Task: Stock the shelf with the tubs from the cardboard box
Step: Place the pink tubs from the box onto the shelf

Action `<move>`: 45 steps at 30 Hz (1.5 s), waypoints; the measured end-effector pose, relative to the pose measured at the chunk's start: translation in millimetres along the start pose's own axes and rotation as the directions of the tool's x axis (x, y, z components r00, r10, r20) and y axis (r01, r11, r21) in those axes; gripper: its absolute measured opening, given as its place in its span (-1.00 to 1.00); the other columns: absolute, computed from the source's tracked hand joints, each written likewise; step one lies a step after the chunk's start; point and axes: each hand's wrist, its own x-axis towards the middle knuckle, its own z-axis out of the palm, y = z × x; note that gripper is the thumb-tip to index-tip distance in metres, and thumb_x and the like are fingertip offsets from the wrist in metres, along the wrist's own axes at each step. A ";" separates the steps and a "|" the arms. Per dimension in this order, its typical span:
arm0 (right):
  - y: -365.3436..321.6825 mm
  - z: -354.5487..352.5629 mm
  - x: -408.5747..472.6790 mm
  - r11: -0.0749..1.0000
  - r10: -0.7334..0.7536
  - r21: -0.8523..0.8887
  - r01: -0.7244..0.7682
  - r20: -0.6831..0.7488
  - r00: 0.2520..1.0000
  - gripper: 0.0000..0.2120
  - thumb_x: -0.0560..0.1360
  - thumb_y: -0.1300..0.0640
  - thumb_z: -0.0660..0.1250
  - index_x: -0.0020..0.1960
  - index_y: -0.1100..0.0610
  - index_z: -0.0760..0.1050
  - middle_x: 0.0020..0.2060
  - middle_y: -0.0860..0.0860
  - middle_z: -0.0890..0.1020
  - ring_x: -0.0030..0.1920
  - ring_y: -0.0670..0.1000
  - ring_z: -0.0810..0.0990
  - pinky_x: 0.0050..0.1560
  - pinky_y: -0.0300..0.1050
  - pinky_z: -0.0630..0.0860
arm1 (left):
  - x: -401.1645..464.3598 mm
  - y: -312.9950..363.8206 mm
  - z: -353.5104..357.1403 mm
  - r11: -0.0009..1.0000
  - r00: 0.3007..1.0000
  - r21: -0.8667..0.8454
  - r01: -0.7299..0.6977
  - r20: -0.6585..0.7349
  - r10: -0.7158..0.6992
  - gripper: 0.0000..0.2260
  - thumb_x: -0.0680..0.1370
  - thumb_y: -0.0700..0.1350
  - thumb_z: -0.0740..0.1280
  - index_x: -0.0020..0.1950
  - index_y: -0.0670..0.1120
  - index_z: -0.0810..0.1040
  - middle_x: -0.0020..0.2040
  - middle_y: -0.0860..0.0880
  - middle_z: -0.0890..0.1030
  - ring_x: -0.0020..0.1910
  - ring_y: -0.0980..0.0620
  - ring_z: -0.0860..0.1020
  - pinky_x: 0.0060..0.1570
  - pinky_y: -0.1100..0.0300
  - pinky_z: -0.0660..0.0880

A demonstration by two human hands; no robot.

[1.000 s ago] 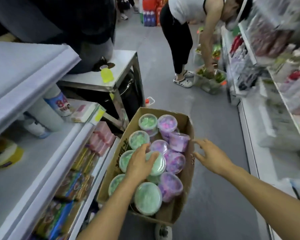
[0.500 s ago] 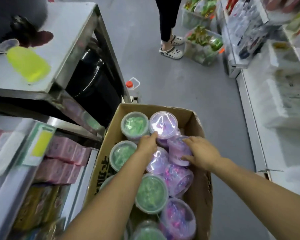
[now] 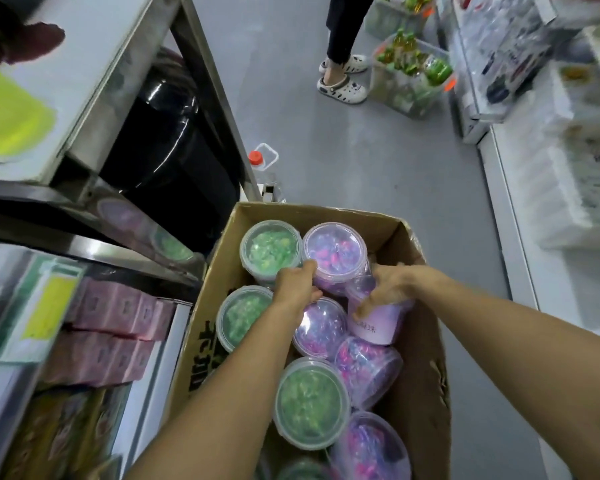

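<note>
An open cardboard box [image 3: 426, 386] stands on the floor, filled with several clear lidded tubs of green and purple beads. My left hand [image 3: 297, 287] grips the side of an upright purple tub [image 3: 336, 254] at the box's far end. My right hand [image 3: 387, 285] is closed on a purple tub lying on its side [image 3: 381, 323], label facing me. A green tub [image 3: 269, 249] stands just left of my left hand. The shelf [image 3: 163, 337] is at the left, with pink boxes [image 3: 118, 306] on it.
A steel table [image 3: 94, 71] with a black bin [image 3: 174, 147] under it stands at the upper left. A bottle with a red cap [image 3: 262, 161] sits on the floor behind the box. Another person's legs [image 3: 343, 46] and a crate of bottles [image 3: 409, 77] occupy the far aisle. White shelving [image 3: 520, 237] lines the right.
The camera has tilted down and closer to the box. Both hands moved from the box's middle to its far end; the left now holds the upright purple tub, the right the tipped one.
</note>
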 end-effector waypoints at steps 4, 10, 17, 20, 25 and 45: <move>-4.2 6.1 -14.9 0.990 -0.014 -0.143 0.004 -0.065 0.998 0.26 -0.05 -0.49 0.39 0.52 -0.05 0.05 0.44 0.12 0.25 0.44 0.21 0.17 0.42 0.17 0.19 | -15.8 2.6 -5.5 0.999 0.999 -0.011 -0.033 -0.013 0.033 -0.84 0.56 -0.08 0.23 -0.18 -0.10 0.49 -0.19 -0.07 0.56 -0.12 -0.09 0.61 -0.15 0.12 0.59; -8.9 11.1 -62.0 0.986 -0.149 -0.086 0.140 -0.099 0.984 0.19 0.03 -0.39 0.46 0.51 -0.14 -0.02 0.36 0.05 0.26 0.38 0.19 0.25 0.39 0.20 0.28 | -66.9 9.3 -29.2 0.989 0.999 -0.144 -0.036 -0.033 0.032 -0.83 0.58 -0.06 0.23 -0.15 -0.08 0.52 -0.23 -0.05 0.62 -0.26 -0.02 0.63 -0.35 0.18 0.57; -21.1 -2.6 -147.9 0.956 -0.281 0.053 0.290 -0.136 0.950 0.12 0.08 -0.32 0.51 0.50 -0.19 0.03 0.42 0.02 0.21 0.40 0.13 0.29 0.38 0.10 0.33 | -158.8 2.6 -79.7 0.935 0.989 -0.341 -0.099 -0.135 0.056 -0.88 0.50 -0.07 0.37 -0.14 -0.12 0.58 -0.25 -0.07 0.65 -0.25 -0.07 0.66 -0.27 0.11 0.61; -26.6 -4.7 -191.8 0.920 -0.378 0.044 0.390 -0.175 0.909 0.06 0.09 -0.29 0.51 0.48 -0.24 0.08 0.39 0.01 0.24 0.38 0.11 0.30 0.36 0.03 0.35 | -210.0 -9.1 -104.0 0.907 0.973 -0.385 -0.169 -0.210 0.092 -0.89 0.46 -0.08 0.41 -0.16 -0.12 0.61 -0.30 -0.07 0.68 -0.32 -0.07 0.63 -0.33 0.16 0.56; -39.2 10.2 -269.8 0.848 -0.523 -0.023 0.529 -0.200 0.829 0.09 0.09 -0.31 0.49 0.51 -0.17 0.08 0.43 0.01 0.24 0.39 0.08 0.32 0.39 0.01 0.32 | -304.7 -37.0 -130.4 0.881 0.967 -0.422 -0.211 -0.224 0.124 -0.90 0.44 -0.07 0.39 -0.17 -0.09 0.57 -0.31 -0.07 0.63 -0.32 -0.04 0.57 -0.31 0.15 0.39; -142.9 158.5 -572.4 0.353 -0.933 -0.240 0.904 -0.016 0.360 -0.10 0.23 -0.21 0.54 0.45 -0.11 0.20 0.22 -0.12 0.37 0.17 -0.05 0.48 0.13 -0.17 0.43 | -673.7 -211.2 -246.7 0.675 0.786 -0.519 -0.524 -0.600 0.150 -0.74 0.54 0.01 0.26 0.07 -0.16 0.44 0.00 -0.23 0.51 -0.04 -0.20 0.56 0.07 -0.08 0.55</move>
